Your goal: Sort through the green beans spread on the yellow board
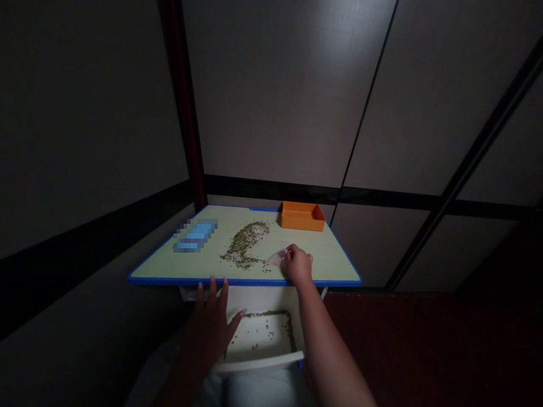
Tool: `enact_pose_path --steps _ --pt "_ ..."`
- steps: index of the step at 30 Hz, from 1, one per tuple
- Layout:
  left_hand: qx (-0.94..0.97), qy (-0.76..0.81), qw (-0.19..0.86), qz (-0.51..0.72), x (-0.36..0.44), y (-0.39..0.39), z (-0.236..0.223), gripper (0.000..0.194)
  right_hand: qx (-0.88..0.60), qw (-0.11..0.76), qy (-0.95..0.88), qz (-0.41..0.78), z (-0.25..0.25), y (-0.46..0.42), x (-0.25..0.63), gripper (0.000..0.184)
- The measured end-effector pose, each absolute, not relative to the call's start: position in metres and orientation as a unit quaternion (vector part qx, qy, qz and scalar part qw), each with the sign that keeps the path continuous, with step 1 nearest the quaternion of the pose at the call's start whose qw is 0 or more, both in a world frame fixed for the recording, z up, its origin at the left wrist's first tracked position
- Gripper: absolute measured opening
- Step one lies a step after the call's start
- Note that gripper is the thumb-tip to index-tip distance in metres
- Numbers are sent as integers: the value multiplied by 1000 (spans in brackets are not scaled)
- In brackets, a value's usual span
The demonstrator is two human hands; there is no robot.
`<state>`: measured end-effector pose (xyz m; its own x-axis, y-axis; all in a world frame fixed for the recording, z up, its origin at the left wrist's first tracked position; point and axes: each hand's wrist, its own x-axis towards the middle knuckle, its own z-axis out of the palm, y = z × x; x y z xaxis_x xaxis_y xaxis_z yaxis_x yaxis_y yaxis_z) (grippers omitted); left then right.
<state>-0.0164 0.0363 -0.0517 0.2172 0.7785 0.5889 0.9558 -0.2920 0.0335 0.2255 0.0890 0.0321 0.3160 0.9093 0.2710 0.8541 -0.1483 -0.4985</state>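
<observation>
Seeds (246,243), small and greenish, lie in a loose curved patch on the tabletop (333,261), just left of the right hand (299,265). That hand is closed in a pinch on a clear thin piece (277,258), its free side towards the stray grains. For a clean stroke, the piece would probably do best held low and slanted, its edge flat on the surface, moved slowly with light pressure so the grains neither jump nor slip under it. The left hand (211,322) is open, fingers spread at the blue near edge; kept there, it could steady the top. Below, an open drawer (271,360) holds more grains, mostly along its inner sides. Farther out are an orange box (302,222) and a blurred blue item (196,236).
</observation>
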Motion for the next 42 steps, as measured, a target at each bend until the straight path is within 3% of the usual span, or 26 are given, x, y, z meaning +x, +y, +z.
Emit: enact_pose_path --steps 8,42 --pt "-758 -574 157 -268 -15 35 -52 72 -764 268 -586 40 34 89 224 21" --pt "-758 -574 175 -254 -15 34 -54 73 -764 302 -569 22 38 89 223 21"
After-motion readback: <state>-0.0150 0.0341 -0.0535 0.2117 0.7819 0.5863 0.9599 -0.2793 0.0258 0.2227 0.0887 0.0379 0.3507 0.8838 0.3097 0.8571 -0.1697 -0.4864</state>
